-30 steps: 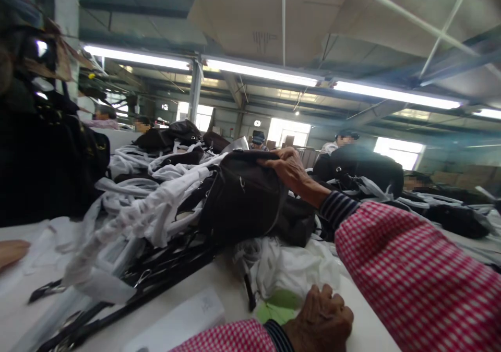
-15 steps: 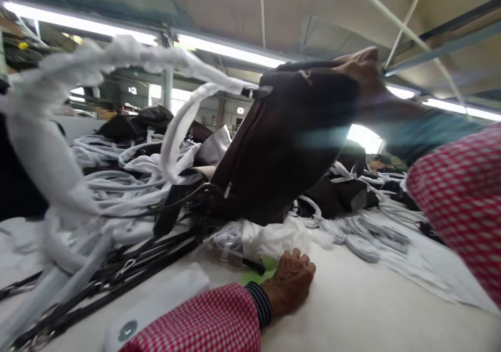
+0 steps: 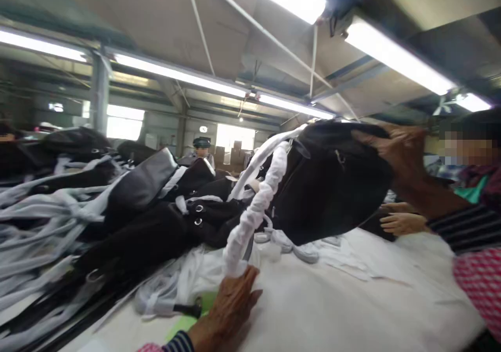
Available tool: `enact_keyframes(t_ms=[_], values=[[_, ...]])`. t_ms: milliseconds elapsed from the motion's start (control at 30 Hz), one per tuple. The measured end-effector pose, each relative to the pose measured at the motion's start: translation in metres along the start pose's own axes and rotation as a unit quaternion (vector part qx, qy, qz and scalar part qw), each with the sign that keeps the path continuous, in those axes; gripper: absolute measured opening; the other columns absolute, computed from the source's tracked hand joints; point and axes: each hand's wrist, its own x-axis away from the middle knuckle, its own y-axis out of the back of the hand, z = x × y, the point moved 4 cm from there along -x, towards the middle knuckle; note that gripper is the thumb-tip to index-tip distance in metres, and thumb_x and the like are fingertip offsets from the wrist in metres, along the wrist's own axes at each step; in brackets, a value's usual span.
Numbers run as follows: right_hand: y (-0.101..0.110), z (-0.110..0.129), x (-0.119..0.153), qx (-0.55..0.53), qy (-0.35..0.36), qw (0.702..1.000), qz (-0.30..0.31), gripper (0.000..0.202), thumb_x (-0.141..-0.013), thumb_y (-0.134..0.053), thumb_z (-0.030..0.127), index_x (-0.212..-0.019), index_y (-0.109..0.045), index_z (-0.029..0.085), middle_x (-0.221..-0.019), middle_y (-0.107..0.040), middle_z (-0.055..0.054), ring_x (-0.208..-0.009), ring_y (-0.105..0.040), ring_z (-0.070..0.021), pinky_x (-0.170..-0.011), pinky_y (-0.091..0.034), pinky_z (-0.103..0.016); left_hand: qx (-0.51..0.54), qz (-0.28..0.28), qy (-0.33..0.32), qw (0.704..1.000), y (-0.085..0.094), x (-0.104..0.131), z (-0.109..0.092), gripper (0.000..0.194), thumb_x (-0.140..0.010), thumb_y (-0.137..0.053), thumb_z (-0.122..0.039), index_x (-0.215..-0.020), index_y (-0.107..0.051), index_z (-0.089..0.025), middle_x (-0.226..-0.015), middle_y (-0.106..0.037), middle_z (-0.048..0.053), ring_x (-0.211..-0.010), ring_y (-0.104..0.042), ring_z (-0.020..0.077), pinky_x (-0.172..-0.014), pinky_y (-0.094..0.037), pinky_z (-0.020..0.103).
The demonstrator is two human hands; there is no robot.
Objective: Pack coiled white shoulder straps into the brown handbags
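My right hand (image 3: 407,151) grasps the bag (image 3: 332,185), black, by its upper right edge, fingers closed on the fabric. The bag is tilted and positioned right of centre, above the counter (image 3: 324,305); I cannot tell whether its lower edge touches the surface. A white-wrapped strap (image 3: 256,211) runs from the bag's upper left side down to my left hand (image 3: 234,302). The left fingers are extended at the strap's lower end, low over the counter; I cannot tell whether they grip it. A green sheet (image 3: 182,327) lies just left of this hand, beside a white bundle (image 3: 160,297). A pile (image 3: 148,237) of black bags with white-wrapped straps occupies the left side. Beyond my right wrist, a co-worker's hand (image 3: 405,223) is visible near the counter.
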Motion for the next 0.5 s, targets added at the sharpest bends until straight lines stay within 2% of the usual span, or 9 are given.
enact_keyframes(t_ms=[67, 100, 200, 300, 400, 500], values=[[0.016, -0.012, 0.004, 0.002, -0.003, 1.0, -0.02, 0.041, -0.077, -0.081, 0.053, -0.071, -0.072, 0.013, -0.074, -0.072, -0.005, -0.065, -0.06, -0.0171, -0.063, -0.047, -0.031, 0.126, -0.006, 0.056, 0.99, 0.006, -0.02, -0.005, 0.044, -0.097, -0.058, -0.044, -0.137, -0.058, -0.026, -0.137, -0.064, 0.012, -0.129, -0.058, 0.0331, -0.11, -0.049, 0.046], [0.02, -0.018, 0.007, 0.002, -0.005, 1.0, -0.019, 0.042, -0.076, -0.081, 0.053, -0.067, -0.07, 0.014, -0.068, -0.068, -0.003, -0.062, -0.056, -0.016, -0.06, -0.045, -0.03, 0.209, -0.005, 0.095, 0.973, 0.007, -0.031, -0.01, 0.049, -0.092, -0.064, -0.049, -0.135, -0.06, -0.025, -0.136, -0.064, 0.013, -0.129, -0.058, 0.0343, -0.112, -0.047, 0.046], [0.026, -0.035, 0.018, -0.009, -0.013, 1.0, -0.002, 0.043, -0.079, -0.076, 0.056, -0.067, -0.066, 0.016, -0.066, -0.061, 0.0, -0.06, -0.05, -0.0139, -0.058, -0.041, -0.028, 0.41, 0.024, 0.189, 0.892, 0.002, -0.058, -0.032, 0.07, -0.08, -0.075, -0.06, -0.132, -0.061, -0.016, -0.131, -0.064, 0.021, -0.124, -0.06, 0.0416, -0.1, -0.054, 0.053], [0.033, -0.042, 0.027, -0.03, -0.026, 0.999, 0.024, 0.044, -0.08, -0.075, 0.057, -0.067, -0.063, 0.017, -0.067, -0.059, 0.0, -0.061, -0.048, -0.0131, -0.057, -0.042, -0.027, 0.49, 0.046, 0.193, 0.849, -0.007, -0.076, -0.055, 0.081, -0.082, -0.069, -0.069, -0.143, -0.051, -0.019, -0.144, -0.055, 0.023, -0.127, -0.057, 0.0433, -0.082, -0.061, 0.049], [0.043, -0.045, 0.032, -0.091, -0.058, 0.994, 0.021, 0.045, -0.077, -0.078, 0.06, -0.07, -0.064, 0.017, -0.07, -0.063, -0.001, -0.061, -0.051, -0.0136, -0.056, -0.044, -0.027, 0.57, 0.049, 0.175, 0.801, -0.015, -0.092, -0.069, 0.075, -0.081, -0.069, -0.071, -0.14, -0.055, -0.026, -0.156, -0.045, 0.018, -0.136, -0.05, 0.044, -0.083, -0.06, 0.049], [0.055, -0.052, 0.037, -0.124, -0.061, 0.99, 0.008, 0.043, -0.077, -0.077, 0.059, -0.075, -0.068, 0.018, -0.075, -0.068, -0.005, -0.065, -0.056, -0.0171, -0.057, -0.05, -0.031, 0.622, 0.019, 0.159, 0.766, -0.015, -0.108, -0.071, 0.077, -0.079, -0.071, -0.072, -0.137, -0.056, -0.024, -0.156, -0.046, 0.016, -0.134, -0.051, 0.0434, -0.088, -0.058, 0.047]])
